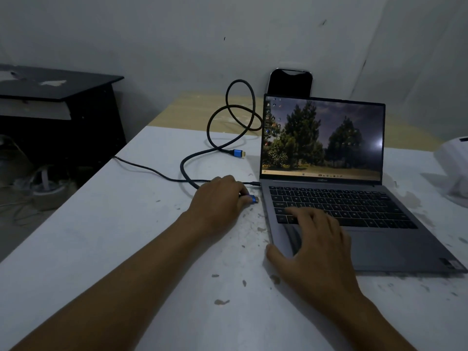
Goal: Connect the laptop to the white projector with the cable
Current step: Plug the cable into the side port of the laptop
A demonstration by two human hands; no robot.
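While the right hand [316,249] rests flat on the laptop [354,224], the left hand's [217,198] grip holds the cable plug [253,199].

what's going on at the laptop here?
A person's left hand holds one blue plug of the cable just short of the laptop's left edge, not yet plugged in. The right hand rests on the palm rest, steadying it. The other plug lies loose on the table; the projector sits at far right, unconnected.

Cable [235,127] left of laptop [354,224] on table [126,224]
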